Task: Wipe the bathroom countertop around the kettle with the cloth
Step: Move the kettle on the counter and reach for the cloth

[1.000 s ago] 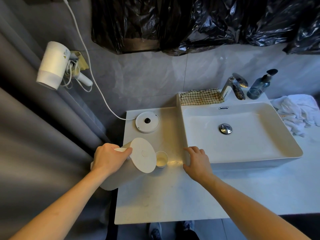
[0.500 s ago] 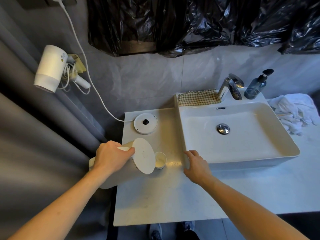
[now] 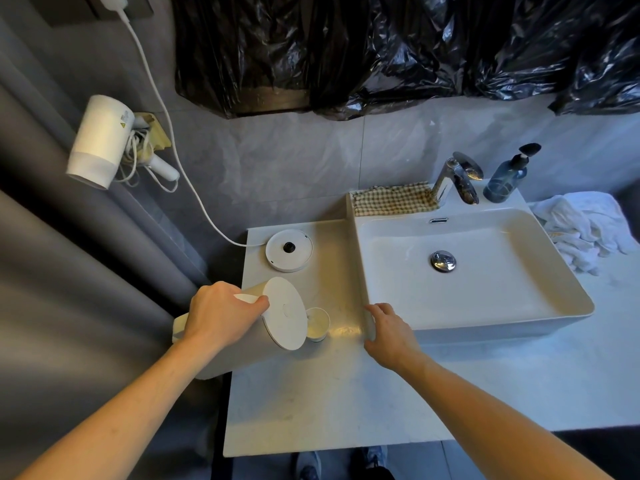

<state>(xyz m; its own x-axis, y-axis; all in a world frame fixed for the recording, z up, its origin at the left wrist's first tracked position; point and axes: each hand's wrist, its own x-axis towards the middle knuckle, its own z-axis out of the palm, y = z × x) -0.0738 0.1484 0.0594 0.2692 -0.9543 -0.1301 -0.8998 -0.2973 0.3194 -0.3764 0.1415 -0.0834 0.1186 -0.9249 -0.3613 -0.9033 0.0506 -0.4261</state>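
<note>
Gripping the handle of the white electric kettle (image 3: 277, 315), the left hand (image 3: 221, 315) holds it tilted over the left edge of the worktop (image 3: 346, 393), as in the earlier frames. The right hand (image 3: 389, 329) holds nothing, fingers loosely spread against the washbasin (image 3: 485, 320) near-left corner; it has barely shifted. A checked cloth (image 3: 391, 200) lies on the far basin ledge. The kettle base (image 3: 289, 250) sits behind; a small cup (image 3: 317, 323) stands beside the kettle.
</note>
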